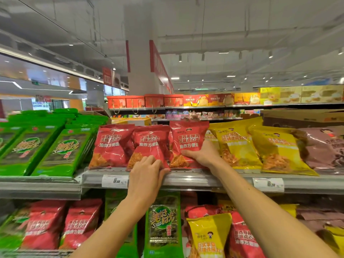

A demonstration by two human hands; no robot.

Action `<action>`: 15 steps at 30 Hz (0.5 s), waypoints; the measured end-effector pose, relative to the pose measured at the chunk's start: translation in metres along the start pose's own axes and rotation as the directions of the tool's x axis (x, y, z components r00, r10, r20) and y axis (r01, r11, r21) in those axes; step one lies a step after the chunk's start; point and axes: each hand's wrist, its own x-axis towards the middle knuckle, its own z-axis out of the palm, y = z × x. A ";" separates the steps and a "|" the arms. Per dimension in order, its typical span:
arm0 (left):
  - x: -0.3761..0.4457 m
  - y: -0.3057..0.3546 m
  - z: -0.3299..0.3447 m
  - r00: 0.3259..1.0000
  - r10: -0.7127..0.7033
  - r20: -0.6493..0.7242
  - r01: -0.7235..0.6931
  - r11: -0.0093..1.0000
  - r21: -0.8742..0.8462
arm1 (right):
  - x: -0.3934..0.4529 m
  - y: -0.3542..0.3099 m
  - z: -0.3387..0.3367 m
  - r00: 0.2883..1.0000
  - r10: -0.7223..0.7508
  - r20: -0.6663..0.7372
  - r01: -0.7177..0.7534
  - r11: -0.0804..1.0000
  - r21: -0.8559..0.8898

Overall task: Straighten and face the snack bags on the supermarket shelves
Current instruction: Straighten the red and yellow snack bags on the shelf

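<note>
**Two red bags, one hand on each**

Centre of frame, on the shelf [186, 178]: left hand [145, 171] pinches the tilted middle bag [149, 146] at its bottom edge; right hand [202, 153], nearer the upright right bag [188, 138], holds its lower right side.

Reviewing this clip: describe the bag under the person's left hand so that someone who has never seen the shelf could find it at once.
Start at the upper shelf, with its row of three red snack bags between green packs and yellow bags. It is the middle red bag. Unlike its neighbours, it has the left hand on its bottom edge; the right hand holds the right red bag.
</note>
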 end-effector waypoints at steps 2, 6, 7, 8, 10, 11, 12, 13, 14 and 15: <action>0.000 0.000 0.000 1.000 0.004 -0.018 -0.004 1.000 -0.014 | 0.000 0.000 -0.002 0.998 0.027 0.062 -0.025 0.999 -0.044; -0.001 0.003 0.001 0.999 0.003 -0.038 -0.003 1.000 -0.015 | -0.002 -0.001 -0.006 0.995 0.020 0.097 -0.003 0.986 -0.167; -0.001 0.004 0.002 1.000 -0.001 -0.029 0.001 1.000 -0.007 | -0.004 -0.002 -0.007 0.996 0.010 0.090 0.008 0.980 -0.199; -0.002 0.005 0.002 1.000 -0.005 -0.024 0.005 1.000 0.003 | -0.006 -0.003 -0.008 0.997 0.001 0.081 0.018 0.972 -0.236; -0.004 0.008 0.002 0.999 -0.018 -0.045 0.018 1.000 0.001 | -0.014 -0.003 -0.012 0.998 -0.010 0.054 0.028 0.945 -0.327; -0.004 0.010 0.001 0.998 -0.030 -0.057 0.029 1.000 -0.011 | -0.018 -0.002 -0.014 0.999 -0.023 0.025 0.030 0.927 -0.373; -0.005 0.017 0.004 0.997 -0.033 -0.064 0.030 0.999 -0.038 | -0.023 0.001 -0.019 0.999 -0.039 -0.018 0.028 0.913 -0.407; -0.005 0.024 0.006 0.997 -0.030 -0.071 0.025 0.997 -0.070 | -0.029 0.004 -0.024 0.996 -0.072 -0.056 0.043 0.911 -0.410; -0.005 0.030 0.007 0.996 -0.021 -0.081 0.013 0.995 -0.098 | -0.034 0.004 -0.027 0.989 -0.116 -0.092 0.073 0.922 -0.381; -0.004 0.041 0.010 0.996 -0.005 -0.085 -0.006 0.991 -0.130 | -0.040 0.007 -0.033 0.980 -0.152 -0.128 0.102 0.936 -0.336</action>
